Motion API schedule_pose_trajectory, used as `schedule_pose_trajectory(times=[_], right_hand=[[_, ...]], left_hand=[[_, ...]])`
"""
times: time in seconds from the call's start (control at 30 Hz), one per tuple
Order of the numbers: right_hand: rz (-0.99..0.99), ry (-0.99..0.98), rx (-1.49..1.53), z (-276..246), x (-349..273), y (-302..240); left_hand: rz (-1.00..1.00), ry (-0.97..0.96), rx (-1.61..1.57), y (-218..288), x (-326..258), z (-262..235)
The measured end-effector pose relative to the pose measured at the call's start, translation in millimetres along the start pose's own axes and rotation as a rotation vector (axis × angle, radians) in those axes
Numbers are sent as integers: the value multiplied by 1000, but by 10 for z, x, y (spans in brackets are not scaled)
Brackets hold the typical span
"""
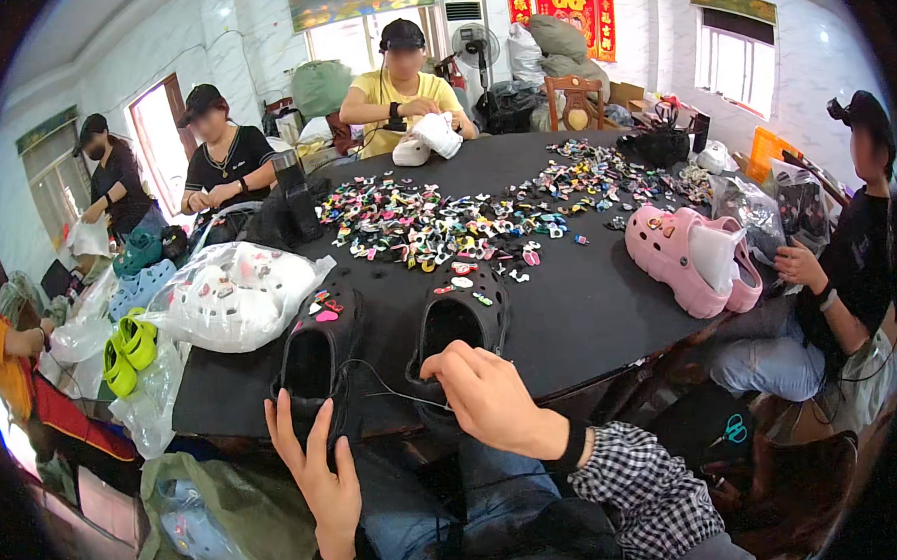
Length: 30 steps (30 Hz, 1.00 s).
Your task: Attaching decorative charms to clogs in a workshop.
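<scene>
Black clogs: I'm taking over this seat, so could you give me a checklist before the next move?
1. Left clog and right clog side by side, toes pointing away: ok.
2. Left clog carries charms: ok, at its toe end.
3. Right clog carries charms: ok, including a green one.
4. Left hand by the left clog's heel: ok, fingers spread.
5. Space between the clogs free: not ok, a thin strand crosses toward the right hand.
6. Right hand's grip on the strand: cannot tell.
</scene>
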State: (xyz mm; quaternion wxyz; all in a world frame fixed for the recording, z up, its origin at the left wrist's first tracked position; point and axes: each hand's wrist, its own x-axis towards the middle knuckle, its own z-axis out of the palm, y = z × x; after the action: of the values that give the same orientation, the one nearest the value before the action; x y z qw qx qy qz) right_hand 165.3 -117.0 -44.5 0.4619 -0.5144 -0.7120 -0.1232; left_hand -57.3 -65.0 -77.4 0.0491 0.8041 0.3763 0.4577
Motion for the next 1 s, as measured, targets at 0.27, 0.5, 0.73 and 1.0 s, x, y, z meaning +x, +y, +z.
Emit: schedule_pose_trajectory(times=[0.27,0.5,0.73,1.0], right_hand=[[-238,153,63,230,-166,-9],[-498,73,-137,361,-425,-23],[-585,-24,-114,343,-711,11],[-496,-37,-61,328,-829,-8]], left_hand=[[46,131,26,218,-6,-74],[-144,-394,-1033,607,355,44],[-283,-883,-1191,561,476,454],[-479,-1164,-1161,585,548,740]])
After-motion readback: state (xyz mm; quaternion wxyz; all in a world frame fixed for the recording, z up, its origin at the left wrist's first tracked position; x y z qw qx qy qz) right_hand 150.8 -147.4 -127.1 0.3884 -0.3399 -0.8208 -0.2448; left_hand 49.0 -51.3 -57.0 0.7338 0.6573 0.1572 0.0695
